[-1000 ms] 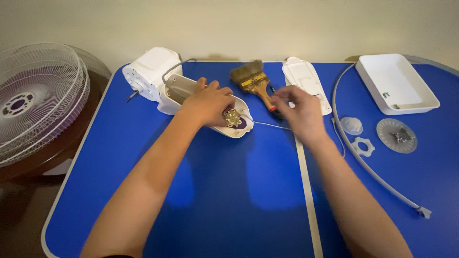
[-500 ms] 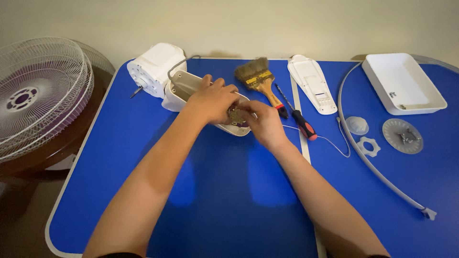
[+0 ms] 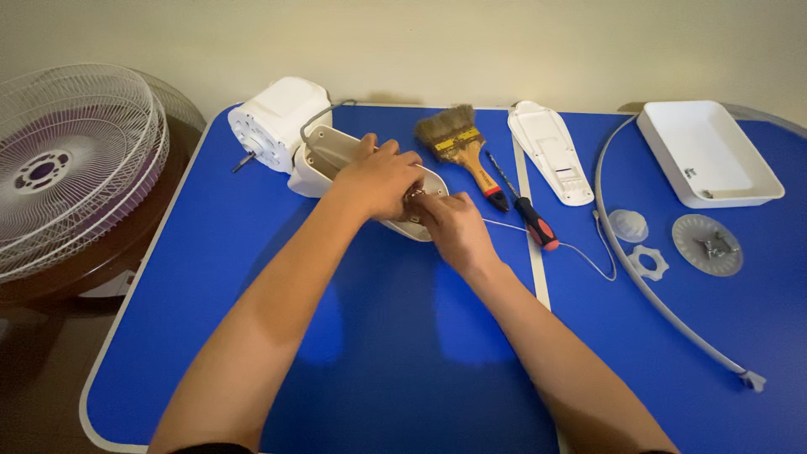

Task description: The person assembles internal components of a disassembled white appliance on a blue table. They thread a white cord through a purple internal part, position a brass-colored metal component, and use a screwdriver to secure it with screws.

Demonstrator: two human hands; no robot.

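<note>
Near the far edge of the blue table (image 3: pixel 252 277), the left hand (image 3: pixel 378 178) clamps the open white fan housing (image 3: pixel 324 155) steady — the right hand (image 3: pixel 454 227) pinches something small inside, too hidden to identify.

This looks like a room in a home used as a makeshift repair spot. A blue folding surface (image 3: pixel 395 353) stands against a plain cream wall (image 3: pixel 471 42), with a dark wooden round table (image 3: pixel 101 269) at the left. A paintbrush (image 3: pixel 458 147), a screwdriver (image 3: pixel 530 214) and a white tray (image 3: pixel 706 155) lie among household fan parts.
</note>
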